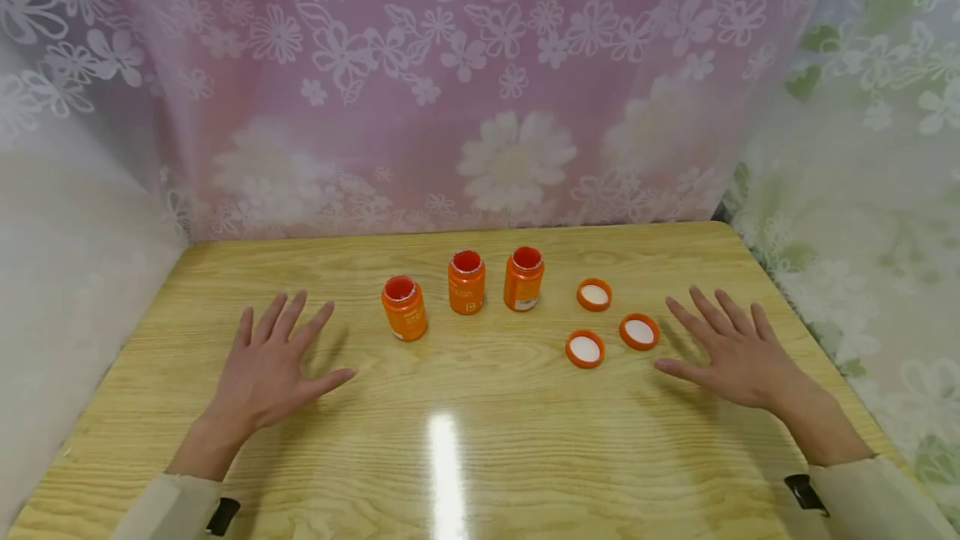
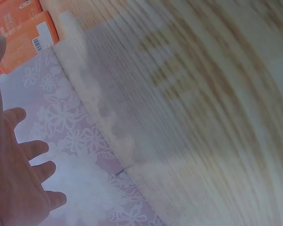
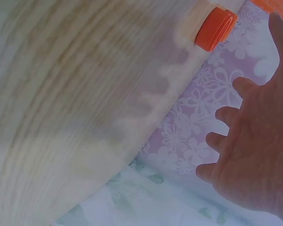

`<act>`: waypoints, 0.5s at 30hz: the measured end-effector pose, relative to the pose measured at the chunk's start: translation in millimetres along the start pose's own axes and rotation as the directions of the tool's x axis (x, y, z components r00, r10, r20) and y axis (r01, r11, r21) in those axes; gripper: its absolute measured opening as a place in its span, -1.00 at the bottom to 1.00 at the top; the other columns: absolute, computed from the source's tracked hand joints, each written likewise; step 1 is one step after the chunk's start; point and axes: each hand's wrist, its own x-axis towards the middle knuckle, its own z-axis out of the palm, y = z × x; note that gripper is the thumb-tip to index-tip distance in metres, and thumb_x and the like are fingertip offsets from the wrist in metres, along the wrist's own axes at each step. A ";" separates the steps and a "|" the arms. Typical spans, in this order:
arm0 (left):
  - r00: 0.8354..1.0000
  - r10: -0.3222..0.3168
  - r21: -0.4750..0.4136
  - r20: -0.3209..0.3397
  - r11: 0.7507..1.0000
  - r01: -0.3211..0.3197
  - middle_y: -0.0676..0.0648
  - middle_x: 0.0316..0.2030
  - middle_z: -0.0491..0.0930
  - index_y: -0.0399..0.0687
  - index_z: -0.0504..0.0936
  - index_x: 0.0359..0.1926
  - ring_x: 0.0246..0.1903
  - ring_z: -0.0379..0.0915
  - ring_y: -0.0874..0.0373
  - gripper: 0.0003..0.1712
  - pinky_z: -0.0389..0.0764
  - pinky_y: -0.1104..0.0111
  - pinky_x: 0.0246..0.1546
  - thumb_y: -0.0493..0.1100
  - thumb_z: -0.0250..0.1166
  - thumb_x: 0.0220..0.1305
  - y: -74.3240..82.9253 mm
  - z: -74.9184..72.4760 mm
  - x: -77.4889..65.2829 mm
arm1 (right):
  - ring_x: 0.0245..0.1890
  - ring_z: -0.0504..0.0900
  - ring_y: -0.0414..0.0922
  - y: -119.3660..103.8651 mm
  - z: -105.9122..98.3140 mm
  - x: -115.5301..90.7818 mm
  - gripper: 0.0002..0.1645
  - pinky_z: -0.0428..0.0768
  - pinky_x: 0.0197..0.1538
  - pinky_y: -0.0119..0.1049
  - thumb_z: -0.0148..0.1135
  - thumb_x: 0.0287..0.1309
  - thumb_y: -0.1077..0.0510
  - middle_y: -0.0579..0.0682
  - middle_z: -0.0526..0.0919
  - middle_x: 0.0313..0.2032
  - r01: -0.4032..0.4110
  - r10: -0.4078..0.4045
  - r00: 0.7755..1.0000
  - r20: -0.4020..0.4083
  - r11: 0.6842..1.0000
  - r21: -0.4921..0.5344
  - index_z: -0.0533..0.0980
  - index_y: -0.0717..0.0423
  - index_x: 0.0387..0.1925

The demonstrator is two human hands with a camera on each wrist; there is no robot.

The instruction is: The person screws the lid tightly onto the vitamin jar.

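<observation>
Honestly, your left hand [image 1: 270, 373] and right hand [image 1: 738, 361] are spread and empty, so I'd steady any of the far-side orange bottles [image 1: 467, 292] low on its body and pinch the caps [image 1: 640, 332], right of them, by their rims.

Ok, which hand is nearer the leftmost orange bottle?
Left. The left hand is left of the leftmost bottle; the right hand is farther off, right of the rightmost cap.

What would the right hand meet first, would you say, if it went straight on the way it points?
Probably the nearest orange lid, brushed by the thumb side of the right hand. Depth is unclear, though: the hand may be raised enough to pass over it.
</observation>
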 end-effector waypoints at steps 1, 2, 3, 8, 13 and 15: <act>1.000 -0.001 0.001 0.002 1.000 0.001 -0.26 0.40 0.07 0.15 0.17 0.45 0.38 -0.13 -0.25 0.05 -0.26 -0.22 0.30 0.55 0.11 0.05 -0.3 0.1 -0.4 | 0.39 -0.24 0.35 -1.2 -0.6 0.0 0.09 -0.50 0.23 0.36 0.06 0.15 -0.45 0.26 -0.15 0.45 -0.001 0.001 1.000 0.000 1.000 -0.002 -0.15 -0.13 0.51; 1.000 -0.002 0.002 0.002 1.000 0.002 -0.26 0.40 0.07 0.16 0.17 0.45 0.38 -0.13 -0.24 0.05 -0.26 -0.22 0.30 0.56 0.11 0.05 -0.6 0.3 -0.7 | 0.39 -0.24 0.35 -2.4 -1.0 0.0 0.09 -0.50 0.23 0.36 0.05 0.15 -0.45 0.26 -0.15 0.45 -0.003 0.003 1.000 0.000 1.000 -0.005 -0.15 -0.13 0.51; 1.000 -0.002 0.003 0.001 1.000 0.002 -0.26 0.40 0.07 0.16 0.16 0.46 0.38 -0.13 -0.24 0.05 -0.25 -0.21 0.30 0.56 0.11 0.05 -0.8 0.5 -0.7 | 0.39 -0.24 0.35 -3.5 -1.6 0.0 0.09 -0.49 0.23 0.37 0.05 0.15 -0.45 0.26 -0.16 0.45 -0.003 0.003 1.000 0.001 1.000 -0.006 -0.15 -0.13 0.51; 1.000 -0.013 -0.008 -0.002 1.000 0.013 -0.27 0.40 0.08 0.15 0.13 0.47 0.37 -0.12 -0.27 0.07 -0.20 -0.21 0.29 0.56 0.10 0.05 1.4 1.4 3.2 | 0.39 -0.24 0.35 -5.2 -1.6 3.3 0.08 -0.50 0.23 0.36 0.05 0.17 -0.44 0.27 -0.16 0.45 -0.001 0.001 1.000 0.011 1.000 0.008 -0.15 -0.13 0.51; 1.000 -0.030 -0.044 -0.005 0.999 0.030 -0.25 0.40 0.07 0.14 0.09 0.48 0.37 -0.12 -0.26 0.08 -0.16 -0.20 0.30 0.55 0.12 0.05 6.3 1.3 8.4 | 0.39 -0.22 0.35 -7.3 -1.9 10.4 0.08 -0.46 0.26 0.34 0.05 0.16 -0.44 0.26 -0.15 0.45 0.016 -0.016 1.000 -0.001 1.000 0.004 -0.15 -0.14 0.51; 0.999 -0.032 -0.056 -0.002 0.998 0.032 -0.23 0.41 0.05 0.15 0.09 0.48 0.38 -0.13 -0.24 0.08 -0.16 -0.19 0.30 0.55 0.12 0.05 9.0 1.2 10.7 | 0.39 -0.22 0.35 -8.6 -2.3 13.5 0.08 -0.45 0.26 0.34 0.06 0.16 -0.44 0.26 -0.15 0.45 0.026 -0.026 1.000 -0.005 1.000 0.000 -0.14 -0.13 0.51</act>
